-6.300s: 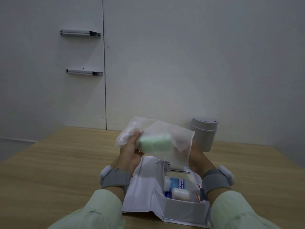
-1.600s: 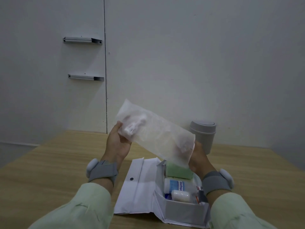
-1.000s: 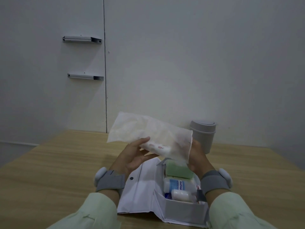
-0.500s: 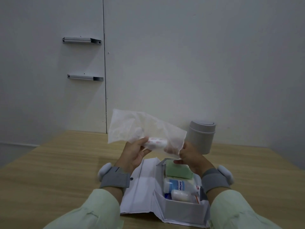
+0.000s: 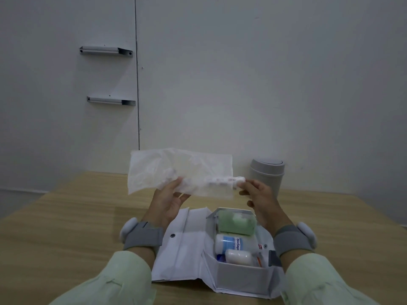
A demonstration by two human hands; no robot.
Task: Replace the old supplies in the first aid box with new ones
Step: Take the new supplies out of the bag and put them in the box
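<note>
The wooden table (image 5: 66, 227) in front of you carries the open first aid box (image 5: 240, 278), its white flap spread out to the left. You hold a crumpled clear plastic bag (image 5: 171, 170) above the box, stretched roughly level, with its open mouth to the right. A grey lidded bin (image 5: 267, 175) stands on the table's far side, behind your right hand (image 5: 259, 199).

Your left hand (image 5: 169, 201) grips the bag's lower edge, thumb on the near face and fingers curled under it. Inside the box lie a green roll (image 5: 236, 223) at the far end, a white bottle with a blue label (image 5: 231, 243) nearer you, and a small white roll (image 5: 239, 257) against the near wall.

A small white tube with red print (image 5: 222, 180) lies mostly inside the bag, its end poking out of the mouth. Your right fingertips (image 5: 245, 184) pinch that end.
</note>
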